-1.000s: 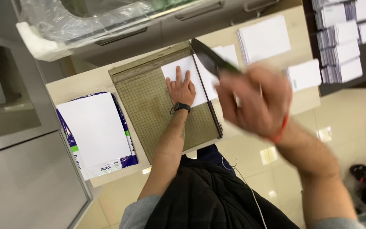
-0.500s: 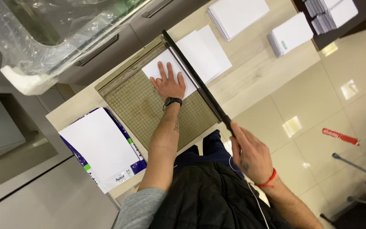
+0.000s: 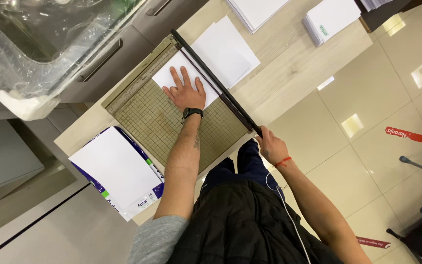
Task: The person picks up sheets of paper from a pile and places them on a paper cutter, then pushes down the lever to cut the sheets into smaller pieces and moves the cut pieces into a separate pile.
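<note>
The sheet of white paper [image 3: 169, 78] lies on the gridded bed of the paper cutter [image 3: 172, 122], in the upper middle of the frame, its right edge tucked under the lowered cutter arm [image 3: 216, 83]. The left hand [image 3: 185, 92] rests flat on it, fingers spread and palm down, pressing rather than grasping, with the fingertips close beside the blade line. The right hand [image 3: 269, 145], just right of centre, is clenched around the handle at the near end of the arm, well apart from the sheet. To cut cleanly, I would judge that the pressing hand should stay firm so the sheet cannot creep, with its fingers kept clear on the bed side of the arm, and the arm should be pushed fully down along its whole length. On the far side of the arm, cut sheets [image 3: 225, 49] lie on the wooden counter [image 3: 289, 63]. An open ream of paper [image 3: 118, 171] sits at lower left, more stacks [image 3: 330, 17] at the top right.
</note>
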